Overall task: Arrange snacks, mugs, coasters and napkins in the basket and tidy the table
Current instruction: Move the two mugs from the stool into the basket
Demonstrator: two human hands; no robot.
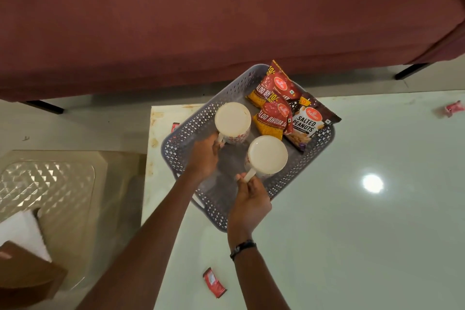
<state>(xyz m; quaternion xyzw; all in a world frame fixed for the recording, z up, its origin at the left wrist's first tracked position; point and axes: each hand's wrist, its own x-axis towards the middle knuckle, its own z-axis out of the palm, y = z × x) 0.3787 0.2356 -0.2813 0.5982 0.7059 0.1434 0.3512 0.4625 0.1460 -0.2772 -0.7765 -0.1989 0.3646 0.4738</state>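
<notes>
Both hands' grips clasp mug handles, left hand, right hand, over basket beside snack packets.

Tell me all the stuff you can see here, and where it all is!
basket: one, grey, on the table's far left corner
mugs: two, white with red marks, inside the basket, left mug, right mug
snack packs: three, in the basket's far end; two red and yellow, one brown peanuts
sachets: three small red ones on the table, one near, one far right, one half hidden behind the basket
table: one, pale glossy
sofa: one, maroon, beyond the table
stool: one, beige, patterned top, at left
tissue box: one, brown, white tissue, bottom left
left hand: on the left mug's handle
right hand: on the right mug's handle, dark wristband
</notes>
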